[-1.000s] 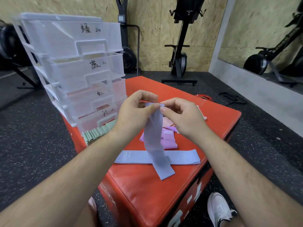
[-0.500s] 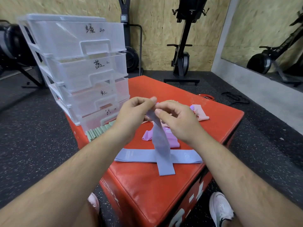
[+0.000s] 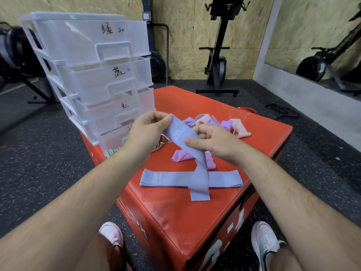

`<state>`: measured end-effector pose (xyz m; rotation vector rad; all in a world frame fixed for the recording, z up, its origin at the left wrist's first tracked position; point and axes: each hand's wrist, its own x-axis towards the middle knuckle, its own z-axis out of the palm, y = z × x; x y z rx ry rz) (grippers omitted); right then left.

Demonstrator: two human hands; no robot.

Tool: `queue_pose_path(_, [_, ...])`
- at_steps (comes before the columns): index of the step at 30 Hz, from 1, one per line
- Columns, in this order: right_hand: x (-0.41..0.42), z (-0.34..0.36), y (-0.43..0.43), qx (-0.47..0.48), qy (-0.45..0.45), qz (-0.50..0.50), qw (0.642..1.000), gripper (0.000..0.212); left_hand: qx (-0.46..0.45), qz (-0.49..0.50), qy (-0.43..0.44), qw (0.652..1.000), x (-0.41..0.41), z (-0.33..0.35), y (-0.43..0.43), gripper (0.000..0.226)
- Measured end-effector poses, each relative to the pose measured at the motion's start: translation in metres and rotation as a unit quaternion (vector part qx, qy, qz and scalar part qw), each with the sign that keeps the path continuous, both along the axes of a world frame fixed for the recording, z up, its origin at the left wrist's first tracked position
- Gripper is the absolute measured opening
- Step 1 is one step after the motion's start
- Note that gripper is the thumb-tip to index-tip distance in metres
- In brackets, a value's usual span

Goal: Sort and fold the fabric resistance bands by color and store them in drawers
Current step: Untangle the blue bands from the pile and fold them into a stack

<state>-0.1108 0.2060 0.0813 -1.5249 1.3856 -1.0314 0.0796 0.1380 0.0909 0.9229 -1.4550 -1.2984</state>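
Observation:
Both hands hold one blue fabric band (image 3: 197, 173) above the red box (image 3: 175, 216). My left hand (image 3: 145, 132) pinches its top end; my right hand (image 3: 210, 140) grips it a little lower, thumb across the fabric. The band hangs down and its free end rests on a second blue band (image 3: 166, 178) lying flat across the box. A purple band (image 3: 180, 155) lies behind, and a heap of pink and purple bands (image 3: 232, 127) sits at the back. Folded green bands (image 3: 111, 151) lie by the clear drawer unit (image 3: 88, 61), whose drawers are closed.
The drawer unit fills the box's back left corner, its drawer fronts marked with handwritten labels. My two shoes (image 3: 263, 243) stand on the black rubber floor at the box's front. Rowing machines (image 3: 218, 55) stand against the wooden wall; a mirror is on the right.
My hands have spread apart along the band, so its top part now lies stretched and slanted between them with the print showing. Its lower end stays on the flat blue band.

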Motion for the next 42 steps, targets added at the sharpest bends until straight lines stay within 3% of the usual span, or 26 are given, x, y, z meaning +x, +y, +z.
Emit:
queue_pose_path(6, [-0.047,-0.007,0.014,0.124,0.107,0.034,0.986,0.043,0.045,0.078,-0.029,0.995,0.029,-0.021,-0.024,0.013])
queue_pose_path(10, [-0.082,-0.009,0.027,0.136,0.120,-0.006,0.983,0.017,0.060,0.108,-0.107,0.987,0.045,-0.046,-0.032,0.019])
queue_pose_path(17, [-0.108,-0.043,0.030,0.174,0.193,-0.091,0.962,0.018,0.064,0.090,-0.250,0.962,0.055,-0.100,-0.026,0.022])
queue_pose_path(21, [-0.103,-0.061,0.023,0.161,0.260,-0.099,0.947,0.014,0.030,0.106,-0.357,0.927,0.053,-0.115,-0.018,0.025])
queue_pose_path(24, [-0.097,-0.070,0.021,0.133,0.364,-0.098,0.917,0.015,0.024,0.103,-0.384,0.917,0.054,-0.119,-0.017,0.023])
queue_pose_path(28, [-0.094,-0.078,0.020,0.108,0.408,-0.098,0.901,0.016,0.002,0.094,-0.424,0.901,0.055,-0.122,-0.018,0.022])
queue_pose_path(31, [-0.096,-0.084,0.021,0.101,0.460,-0.088,0.878,0.029,-0.027,0.096,-0.452,0.886,0.059,-0.125,-0.020,0.021])
queue_pose_path(35, [-0.093,-0.081,0.023,0.070,0.478,-0.055,0.874,0.038,-0.137,0.105,-0.517,0.839,0.058,-0.130,-0.017,0.026])
queue_pose_path(38, [-0.084,-0.078,0.030,0.080,0.466,0.002,0.881,0.055,-0.240,0.029,-0.518,0.820,0.048,-0.127,-0.013,0.034])
queue_pose_path(42, [-0.079,-0.080,0.033,0.093,0.468,0.010,0.879,0.057,-0.255,-0.145,-0.489,0.821,0.039,-0.132,-0.013,0.064])
